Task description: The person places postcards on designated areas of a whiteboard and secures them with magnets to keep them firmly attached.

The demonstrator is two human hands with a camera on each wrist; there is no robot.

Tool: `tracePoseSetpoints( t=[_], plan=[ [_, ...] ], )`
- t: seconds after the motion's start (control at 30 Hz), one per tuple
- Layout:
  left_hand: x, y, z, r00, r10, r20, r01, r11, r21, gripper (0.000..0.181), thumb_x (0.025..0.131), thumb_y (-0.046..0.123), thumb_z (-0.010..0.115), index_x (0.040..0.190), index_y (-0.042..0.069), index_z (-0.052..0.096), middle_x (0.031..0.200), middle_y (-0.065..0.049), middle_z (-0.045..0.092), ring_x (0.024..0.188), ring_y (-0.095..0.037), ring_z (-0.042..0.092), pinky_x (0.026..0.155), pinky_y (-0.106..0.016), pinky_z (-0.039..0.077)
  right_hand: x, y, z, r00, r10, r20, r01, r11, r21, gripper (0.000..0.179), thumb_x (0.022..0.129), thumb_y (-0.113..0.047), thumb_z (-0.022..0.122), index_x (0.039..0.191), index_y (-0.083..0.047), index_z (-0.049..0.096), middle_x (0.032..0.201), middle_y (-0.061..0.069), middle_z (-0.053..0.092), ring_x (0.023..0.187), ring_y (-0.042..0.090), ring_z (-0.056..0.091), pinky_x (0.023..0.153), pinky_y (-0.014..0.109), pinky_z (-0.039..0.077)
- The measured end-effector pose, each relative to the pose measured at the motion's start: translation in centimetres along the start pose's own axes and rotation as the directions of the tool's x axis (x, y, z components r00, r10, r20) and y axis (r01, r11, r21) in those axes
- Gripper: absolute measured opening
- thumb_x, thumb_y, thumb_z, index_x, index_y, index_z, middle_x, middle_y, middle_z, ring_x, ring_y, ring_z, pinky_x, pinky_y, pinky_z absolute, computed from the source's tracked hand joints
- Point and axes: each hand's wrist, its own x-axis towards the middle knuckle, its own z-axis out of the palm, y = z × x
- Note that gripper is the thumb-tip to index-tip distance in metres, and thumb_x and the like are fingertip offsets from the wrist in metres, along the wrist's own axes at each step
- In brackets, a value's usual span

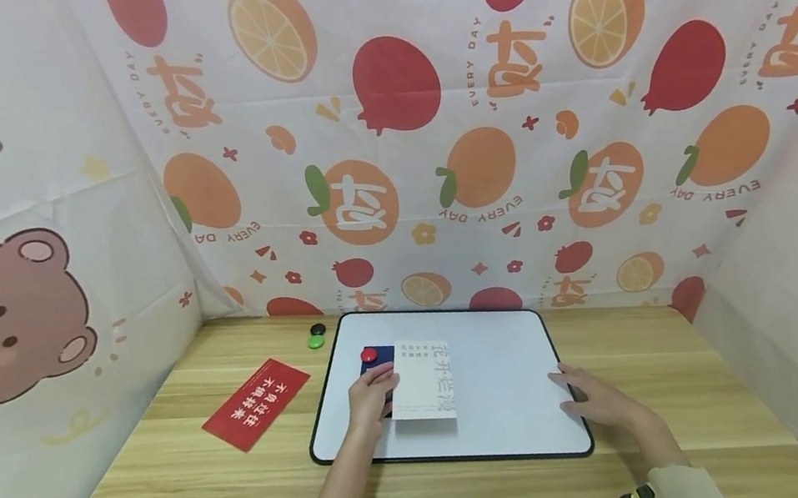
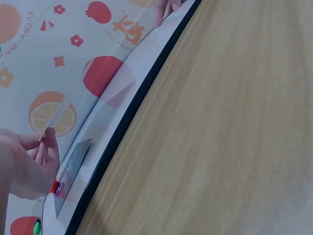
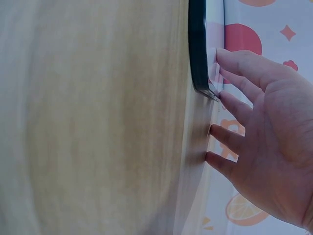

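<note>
A whiteboard point(image 1: 504, 387) with a black rim lies on the table. My left hand point(image 1: 369, 400) pinches a white card point(image 1: 422, 380) with grey characters by its left edge. In the left wrist view this card point(image 2: 55, 117) is tilted up, apart from the board. Beneath it, partly hidden, a dark blue card point(image 1: 385, 353) lies on the board's left half with a round red magnet point(image 1: 368, 355) on it. At the board's right edge, my right hand point(image 1: 600, 399) rests with fingers spread; in the right wrist view its fingertips point(image 3: 222, 56) touch the board's corner and the table.
Left of the board lies a red card point(image 1: 256, 404) with white characters. A black magnet point(image 1: 317, 329) and a green magnet point(image 1: 316, 341) sit by the board's upper left corner. A fruit-printed cloth point(image 1: 433, 219) hangs right behind the table.
</note>
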Motion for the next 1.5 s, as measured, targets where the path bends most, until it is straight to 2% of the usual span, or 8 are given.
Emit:
tracePoseSetpoints(
  t=[0.47, 0.7, 1.27, 1.5],
  plan=[
    [0.4, -0.6, 1.0, 1.000, 0.011, -0.029, -0.010, 1.000, 0.014, 0.030, 0.088, 0.006, 0.060, 0.117, 0.000, 0.059, 0.113, -0.015, 0.060, 0.093, -0.021, 0.060, 0.063, -0.027, 0.048, 0.0, 0.1, 0.1, 1.000, 0.000, -0.005, 0.000, 1.000, 0.004, 0.052, 0.087, -0.019, 0.062, 0.135, -0.007, 0.046, 0.145, 0.020, 0.026, 0.131, 0.044, 0.017, 0.101, 0.062, 0.016],
    [0.3, -0.6, 1.5, 1.000, 0.021, -0.017, -0.021, 0.999, 0.028, 0.030, 0.087, 0.005, 0.061, 0.116, 0.000, 0.060, 0.112, -0.015, 0.061, 0.091, -0.020, 0.060, 0.065, -0.030, 0.050, 0.2, 0.2, 0.1, 1.000, 0.005, -0.005, -0.005, 1.000, 0.010, 0.051, 0.087, -0.020, 0.063, 0.134, -0.009, 0.047, 0.145, 0.019, 0.027, 0.131, 0.042, 0.019, 0.101, 0.061, 0.018],
    [0.7, -1.2, 3.0, 0.998, 0.052, -0.035, -0.050, 0.996, 0.068, 0.027, 0.086, 0.005, 0.062, 0.113, 0.000, 0.062, 0.107, -0.014, 0.063, 0.086, -0.018, 0.060, 0.061, -0.028, 0.049, 0.1, 0.1, 0.0, 1.000, -0.001, -0.007, 0.001, 1.000, 0.007, 0.052, 0.087, -0.022, 0.063, 0.134, -0.009, 0.047, 0.145, 0.020, 0.027, 0.131, 0.043, 0.019, 0.100, 0.062, 0.018],
    [0.7, -1.2, 3.4, 0.998, 0.044, -0.037, -0.042, 0.997, 0.066, 0.027, 0.087, 0.005, 0.061, 0.113, 0.001, 0.062, 0.109, -0.015, 0.062, 0.089, -0.020, 0.060, 0.063, -0.028, 0.048, 0.2, 0.2, 0.0, 1.000, -0.004, -0.005, 0.004, 1.000, -0.007, 0.052, 0.087, -0.022, 0.063, 0.134, -0.009, 0.047, 0.145, 0.020, 0.027, 0.131, 0.043, 0.019, 0.100, 0.061, 0.018]
  ],
)
